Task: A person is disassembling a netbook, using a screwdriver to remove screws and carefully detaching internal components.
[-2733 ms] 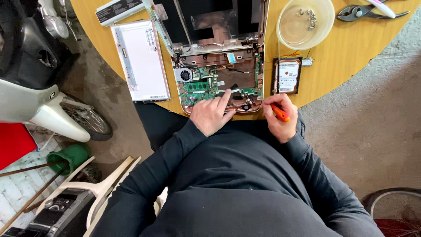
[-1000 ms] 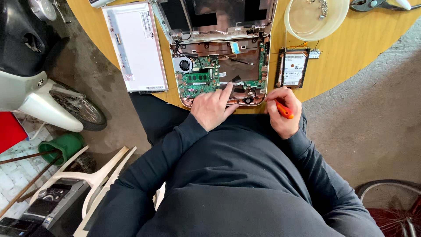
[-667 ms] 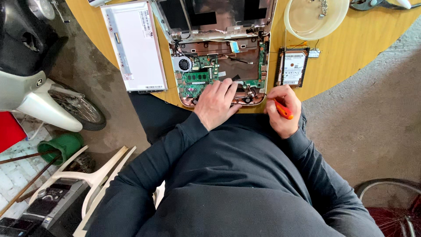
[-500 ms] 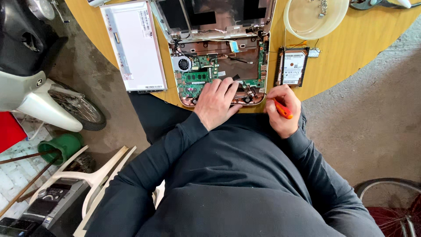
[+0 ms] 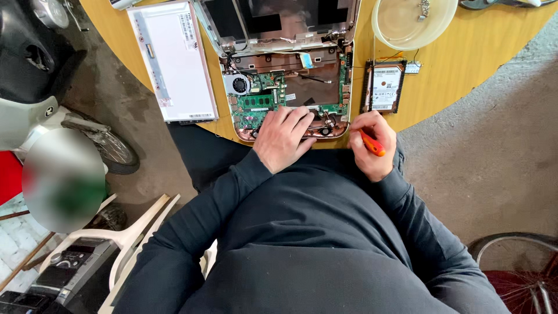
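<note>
I count one opened laptop base [image 5: 288, 87] at top centre, one detached screen panel [image 5: 171, 61] at upper left, one hard drive [image 5: 385, 88] right of centre, one round pale bowl [image 5: 412, 23] at upper right, one orange-handled screwdriver [image 5: 372, 143], and two hands: left [image 5: 283, 138], right [image 5: 372, 145].

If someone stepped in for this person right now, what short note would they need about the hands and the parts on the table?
Left hand: flat on the opened laptop base, fingers over the near edge of the green circuit board; holds nothing.
Right hand: closed on an orange-handled screwdriver at the base's near right corner; the tip is hidden.
Around: detached screen panel lies to the left, hard drive to the right, pale bowl with a small metal part beyond it.
Done: cover off, board and fan exposed, drive out.
Left: board sits in the base.
</note>
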